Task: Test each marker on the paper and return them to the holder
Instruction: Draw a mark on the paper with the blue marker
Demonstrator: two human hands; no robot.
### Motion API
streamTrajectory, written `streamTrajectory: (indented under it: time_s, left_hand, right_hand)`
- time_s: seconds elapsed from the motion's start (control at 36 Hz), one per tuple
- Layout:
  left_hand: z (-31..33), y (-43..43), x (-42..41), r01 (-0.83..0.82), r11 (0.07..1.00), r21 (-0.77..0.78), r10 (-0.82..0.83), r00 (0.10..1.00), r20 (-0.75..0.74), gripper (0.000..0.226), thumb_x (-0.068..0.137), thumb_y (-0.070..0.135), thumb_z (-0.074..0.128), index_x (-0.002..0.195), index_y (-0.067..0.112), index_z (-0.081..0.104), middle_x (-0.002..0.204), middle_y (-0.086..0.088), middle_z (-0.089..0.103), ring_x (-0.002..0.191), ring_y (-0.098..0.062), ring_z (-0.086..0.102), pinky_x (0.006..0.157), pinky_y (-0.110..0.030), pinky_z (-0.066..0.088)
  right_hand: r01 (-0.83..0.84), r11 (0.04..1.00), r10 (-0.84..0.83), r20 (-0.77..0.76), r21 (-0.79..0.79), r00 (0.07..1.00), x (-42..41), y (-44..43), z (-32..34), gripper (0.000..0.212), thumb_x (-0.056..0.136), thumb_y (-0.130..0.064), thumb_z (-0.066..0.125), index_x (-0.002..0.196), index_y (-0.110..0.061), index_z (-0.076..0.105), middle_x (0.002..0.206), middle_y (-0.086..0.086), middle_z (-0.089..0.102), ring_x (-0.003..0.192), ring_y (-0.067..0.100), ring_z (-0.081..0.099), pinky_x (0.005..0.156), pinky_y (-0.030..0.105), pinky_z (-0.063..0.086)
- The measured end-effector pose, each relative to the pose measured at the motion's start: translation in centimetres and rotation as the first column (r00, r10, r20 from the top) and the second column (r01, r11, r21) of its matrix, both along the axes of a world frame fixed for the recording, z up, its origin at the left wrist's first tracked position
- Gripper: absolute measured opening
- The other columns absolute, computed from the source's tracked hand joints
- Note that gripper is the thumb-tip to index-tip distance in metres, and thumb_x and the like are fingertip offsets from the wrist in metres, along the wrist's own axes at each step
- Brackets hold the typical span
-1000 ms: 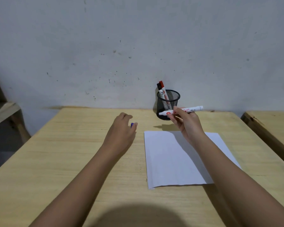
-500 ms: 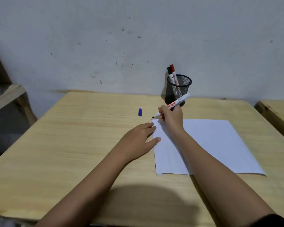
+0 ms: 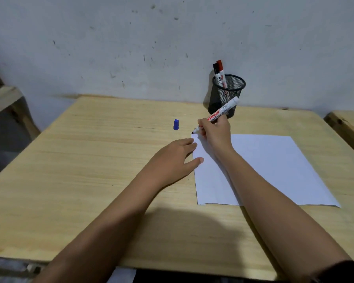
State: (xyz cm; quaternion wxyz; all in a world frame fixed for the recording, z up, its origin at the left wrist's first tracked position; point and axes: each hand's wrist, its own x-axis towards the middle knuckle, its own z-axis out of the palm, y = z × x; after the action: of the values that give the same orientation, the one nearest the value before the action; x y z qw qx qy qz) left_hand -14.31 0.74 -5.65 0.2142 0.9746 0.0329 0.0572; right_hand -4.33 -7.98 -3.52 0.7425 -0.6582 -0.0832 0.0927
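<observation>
My right hand (image 3: pixel 215 132) grips an uncapped white marker (image 3: pixel 223 111), its dark tip touching the far left corner of the white paper (image 3: pixel 274 166). Flat on the table lies my left hand (image 3: pixel 174 160), fingers spread, thumb and fingertips pressing the paper's left edge. A blue cap (image 3: pixel 176 124) stands on the wood to the left of the tip. Behind my right hand, a black mesh holder (image 3: pixel 230 92) against the wall contains two capped markers, one black (image 3: pixel 217 73) and one red (image 3: pixel 221 72).
The wooden table (image 3: pixel 90 160) stands against a scuffed white wall. A second wooden surface (image 3: pixel 352 123) sits at the right edge, and a wooden shelf (image 3: pixel 2 99) at the far left.
My left hand set the blue cap down and moved back to the paper's edge. My right hand brought the marker from in front of the holder down to the paper's corner.
</observation>
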Motion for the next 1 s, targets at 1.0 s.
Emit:
streamTrajectory:
  time_s: [1.0]
  left_hand:
    - [1.5,1.3,2.0,0.020,0.999,-0.035,-0.020,1.000,-0.010,0.034,0.086,0.037,0.056,0.101,0.006,0.060,0.116,0.002,0.049,0.104,-0.016,0.052,0.087,-0.033,0.047]
  right_hand:
    - [-0.076,0.965,0.067,0.047,0.250,0.997,3.4,-5.2,4.0,0.010,0.083,-0.007,0.067,0.078,-0.010,0.059,0.077,0.005,0.065,0.077,0.014,0.068,0.081,0.022,0.055]
